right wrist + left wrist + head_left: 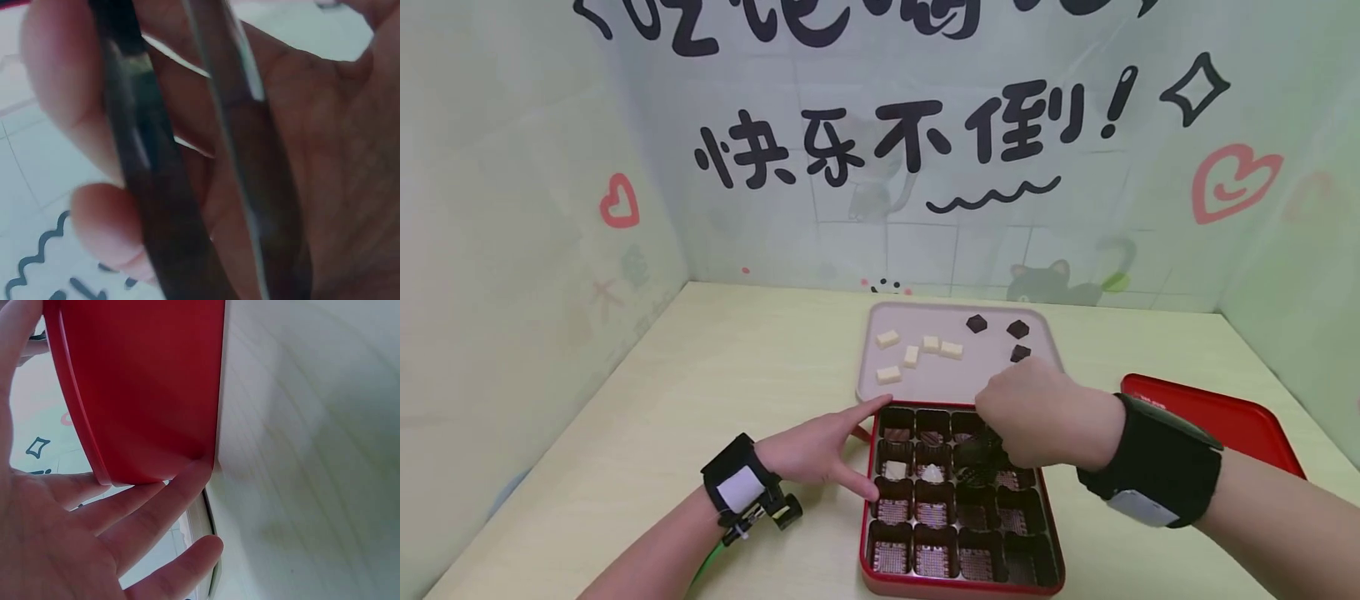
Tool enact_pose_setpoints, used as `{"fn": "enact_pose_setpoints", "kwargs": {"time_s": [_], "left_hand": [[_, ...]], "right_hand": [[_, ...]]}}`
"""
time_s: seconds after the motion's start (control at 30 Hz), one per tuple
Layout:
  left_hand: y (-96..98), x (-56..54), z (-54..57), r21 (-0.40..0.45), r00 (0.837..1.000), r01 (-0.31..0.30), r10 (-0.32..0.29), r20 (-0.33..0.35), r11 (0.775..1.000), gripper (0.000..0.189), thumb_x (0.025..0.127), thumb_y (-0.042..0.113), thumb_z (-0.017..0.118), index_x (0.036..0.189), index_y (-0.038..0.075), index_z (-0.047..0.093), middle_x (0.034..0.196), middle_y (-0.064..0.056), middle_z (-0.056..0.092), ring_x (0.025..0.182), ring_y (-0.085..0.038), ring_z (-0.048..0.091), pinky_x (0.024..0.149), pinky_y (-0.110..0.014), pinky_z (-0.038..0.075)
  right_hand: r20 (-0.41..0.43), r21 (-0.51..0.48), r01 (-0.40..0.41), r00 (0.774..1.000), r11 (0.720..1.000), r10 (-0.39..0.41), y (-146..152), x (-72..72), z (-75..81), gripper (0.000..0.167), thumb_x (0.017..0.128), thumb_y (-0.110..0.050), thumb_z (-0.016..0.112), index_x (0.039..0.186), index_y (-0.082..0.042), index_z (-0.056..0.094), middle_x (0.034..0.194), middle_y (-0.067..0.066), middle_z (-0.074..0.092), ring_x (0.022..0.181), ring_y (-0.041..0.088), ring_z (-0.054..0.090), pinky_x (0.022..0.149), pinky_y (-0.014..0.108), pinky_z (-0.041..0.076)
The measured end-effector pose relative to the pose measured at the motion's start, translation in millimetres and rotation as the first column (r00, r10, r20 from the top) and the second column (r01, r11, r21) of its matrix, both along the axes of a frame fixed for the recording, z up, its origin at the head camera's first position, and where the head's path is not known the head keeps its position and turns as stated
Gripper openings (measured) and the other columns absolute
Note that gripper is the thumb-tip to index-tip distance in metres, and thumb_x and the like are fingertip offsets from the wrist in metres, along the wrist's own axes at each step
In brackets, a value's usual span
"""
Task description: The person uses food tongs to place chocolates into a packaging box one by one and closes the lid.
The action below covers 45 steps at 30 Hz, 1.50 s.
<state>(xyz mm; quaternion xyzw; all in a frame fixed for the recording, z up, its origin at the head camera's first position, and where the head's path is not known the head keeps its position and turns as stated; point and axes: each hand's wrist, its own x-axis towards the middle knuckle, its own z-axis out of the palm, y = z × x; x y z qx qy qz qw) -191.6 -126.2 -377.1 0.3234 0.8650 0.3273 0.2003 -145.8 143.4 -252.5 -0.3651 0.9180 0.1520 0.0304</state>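
1. Nearest: red box [962,587] on the pale table [700,375], its dark insert [934,527] divided four by four. Pale pieces [894,470] sit in the first two compartments from the left, second row from the far side; brown pieces [897,434] in the far row.
2. Left hand [820,454] at the box's left side, thumb toward the near end. Fingers extended and spread, touching the red wall without curling round it. Black band [741,485] on the wrist.
3. Right hand [1048,417] above the box's far right part, fingers curled round dark metal tongs [272,206]. Their dark working end is down over the insert; cannot tell whether it grips a piece. Black band [1150,460] here too.
4. Red lid [1225,425] on the table, right of the box, partly behind the right forearm.
5. Pale tray [925,316] just beyond the box: five white blocks [911,357] at left, three dark chunks [977,323] visible at right.
6. Farthest: printed backdrop [850,250], black characters, red hearts, a grey cat.
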Motion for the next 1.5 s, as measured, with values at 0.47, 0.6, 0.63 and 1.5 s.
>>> {"fn": "enact_pose_setpoints", "kwargs": {"time_s": [0.47, 0.6, 0.63, 1.5], "left_hand": [[0.5, -1.8, 3.0, 0.007, 1.000, 0.003, -0.003, 0.004, 1.000, 0.119, 0.068, 0.043, 0.087, 0.157, 0.014, 0.013, 0.154, -0.009, 0.033, 0.126, -0.023, 0.049, 0.108, -0.045, 0.033], [0.3, -0.3, 1.1, 0.018, 1.000, -0.001, 0.001, 0.013, 1.000, 0.119, 0.069, 0.041, 0.087, 0.157, 0.013, 0.013, 0.153, -0.011, 0.034, 0.125, -0.024, 0.050, 0.107, -0.046, 0.033], [0.3, 0.2, 0.7, 0.020, 1.000, -0.004, 0.003, 0.016, 1.000, 0.119, 0.069, 0.041, 0.087, 0.157, 0.013, 0.013, 0.153, -0.011, 0.035, 0.125, -0.024, 0.050, 0.107, -0.046, 0.033], [2.0, 0.4, 1.4, 0.020, 1.000, 0.009, -0.009, 0.011, 1.000, 0.118, 0.070, 0.041, 0.086, 0.157, 0.012, 0.012, 0.155, -0.013, 0.030, 0.129, -0.027, 0.045, 0.108, -0.047, 0.032]], "right_hand": [[0.148, -0.250, 0.186, 0.977, 0.950, -0.153, 45.0, -75.2, 2.4, 0.009, 0.087, -0.020, 0.072, 0.090, -0.013, 0.069, 0.070, -0.005, 0.055, 0.062, 0.013, 0.046, 0.054, 0.030, 0.037], [0.066, -0.268, 0.206, 0.979, 0.941, -0.195, 40.2, -104.6, -18.0, 0.013, 0.088, -0.019, 0.072, 0.092, -0.009, 0.065, 0.070, -0.002, 0.055, 0.059, 0.015, 0.047, 0.051, 0.029, 0.035], [0.050, -0.259, 0.212, 0.977, 0.942, -0.207, 37.9, -111.1, -22.2, 0.014, 0.089, -0.019, 0.072, 0.094, -0.008, 0.065, 0.071, -0.001, 0.056, 0.060, 0.016, 0.048, 0.051, 0.030, 0.036], [-0.175, -0.130, 0.128, 0.973, 0.983, -0.150, 21.1, -154.2, -58.0, 0.009, 0.089, -0.019, 0.072, 0.087, -0.010, 0.073, 0.082, 0.005, 0.069, 0.071, 0.024, 0.060, 0.068, 0.040, 0.045]]}}
